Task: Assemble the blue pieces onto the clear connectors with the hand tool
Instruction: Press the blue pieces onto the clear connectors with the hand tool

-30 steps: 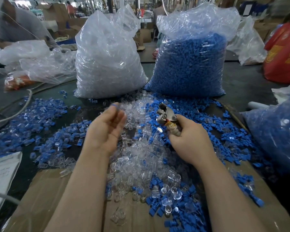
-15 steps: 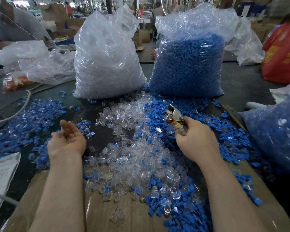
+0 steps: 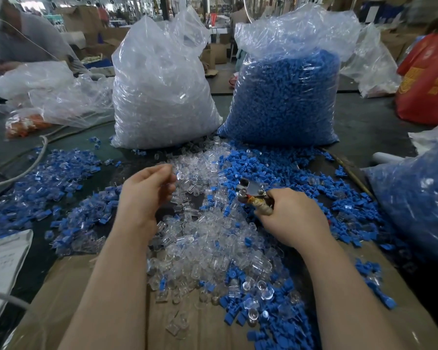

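Centrally, left hand (image 3: 147,195) hovers, fingers loosely curled, over clear connectors (image 3: 208,238); right hand (image 3: 291,218) grips hand tool (image 3: 250,190).

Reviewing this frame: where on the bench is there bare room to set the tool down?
Bare cardboard lies left of the left forearm, below the assembled pile. Dark tabletop shows right of the blue bag. Between the left hand and right hand, loose clear connectors crowd everything.

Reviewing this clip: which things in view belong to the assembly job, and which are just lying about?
Job:
hand tool in right hand
loose clear connectors
loose blue pieces
left hand

Lying about:
red bag
white cable
paper sheet
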The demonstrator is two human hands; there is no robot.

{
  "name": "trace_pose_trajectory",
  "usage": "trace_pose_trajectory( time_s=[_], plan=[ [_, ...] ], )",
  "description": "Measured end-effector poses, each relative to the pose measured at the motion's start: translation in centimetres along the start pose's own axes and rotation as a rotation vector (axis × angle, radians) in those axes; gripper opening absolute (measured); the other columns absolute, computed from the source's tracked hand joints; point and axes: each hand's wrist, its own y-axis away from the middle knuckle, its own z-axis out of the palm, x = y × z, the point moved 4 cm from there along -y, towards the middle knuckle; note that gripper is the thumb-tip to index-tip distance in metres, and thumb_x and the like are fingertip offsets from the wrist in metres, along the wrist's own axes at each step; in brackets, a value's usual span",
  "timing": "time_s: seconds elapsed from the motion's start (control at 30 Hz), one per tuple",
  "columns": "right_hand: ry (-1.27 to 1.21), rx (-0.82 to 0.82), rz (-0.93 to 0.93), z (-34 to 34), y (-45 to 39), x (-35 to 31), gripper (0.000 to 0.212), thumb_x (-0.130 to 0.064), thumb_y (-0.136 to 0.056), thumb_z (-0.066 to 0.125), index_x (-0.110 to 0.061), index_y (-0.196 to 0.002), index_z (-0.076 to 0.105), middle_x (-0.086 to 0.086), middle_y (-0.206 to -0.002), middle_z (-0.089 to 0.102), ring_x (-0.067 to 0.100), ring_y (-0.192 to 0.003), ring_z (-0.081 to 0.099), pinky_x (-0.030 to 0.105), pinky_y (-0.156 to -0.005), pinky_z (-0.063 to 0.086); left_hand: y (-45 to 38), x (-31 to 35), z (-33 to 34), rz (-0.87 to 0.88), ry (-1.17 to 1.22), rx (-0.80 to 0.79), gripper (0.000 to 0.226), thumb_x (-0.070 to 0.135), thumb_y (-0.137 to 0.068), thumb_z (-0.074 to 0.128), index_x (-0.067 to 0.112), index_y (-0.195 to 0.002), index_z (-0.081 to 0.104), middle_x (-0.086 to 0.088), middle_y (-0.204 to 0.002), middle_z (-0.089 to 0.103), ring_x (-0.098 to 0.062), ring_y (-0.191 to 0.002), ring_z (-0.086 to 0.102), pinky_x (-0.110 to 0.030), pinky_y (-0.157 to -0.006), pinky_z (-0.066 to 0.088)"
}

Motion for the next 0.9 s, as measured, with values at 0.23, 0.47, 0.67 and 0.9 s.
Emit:
trace_pose_trajectory(
  time_s=[0.23,0.47,0.67,0.9],
  plan=[
    [0.09,-0.082,0.041,0.2,0.1,-0.1,0.014,-0.032,-0.08,0.062,-0.023,-0.079,0.052,-0.001,-0.075,0.055,0.021,-0.067,0.053,0.029,-0.052,0.033,0.8,-1.0,1.5,0.14,-0.859,-0.068,0.008,0.028,-0.087,0.07,0.026,-0.092,0.065,0.006,-0.084,0.065,-0.014,-0.069,0.061,-0.031,-0.064,0.051],
    [0.13,-0.066,0.032,0.0,0.3,-0.3,0.02,-0.026,-0.081,0.061,-0.023,-0.073,0.042,-0.001,-0.073,0.051,0.015,-0.061,0.046,0.028,-0.047,0.026,1.1,-1.0,2.4,0.13,-1.067,-0.202,0.024,0.026,-0.084,0.075,0.032,-0.106,0.068,0.015,-0.082,0.061,-0.007,-0.077,0.061,-0.027,-0.073,0.051],
    [0.124,-0.035,0.036,0.1,0.3,-0.3,0.02,-0.025,-0.084,0.06,-0.023,-0.075,0.042,-0.002,-0.073,0.05,0.015,-0.061,0.044,0.029,-0.047,0.025,1.3,-0.9,2.7,0.198,-1.078,-0.14,0.007,0.023,-0.083,0.077,0.026,-0.089,0.075,0.01,-0.079,0.067,-0.004,-0.07,0.061,-0.02,-0.057,0.046],
    [0.003,0.088,0.029,-0.4,0.2,-0.6,0.016,-0.023,-0.082,0.06,-0.022,-0.074,0.047,-0.004,-0.07,0.051,0.016,-0.059,0.045,0.029,-0.048,0.026,1.1,-0.9,2.6,0.219,-0.832,-0.098,0.016,0.018,-0.085,0.074,0.025,-0.072,0.069,0.009,-0.064,0.067,-0.001,-0.043,0.053,-0.016,-0.042,0.041]
  ],
)
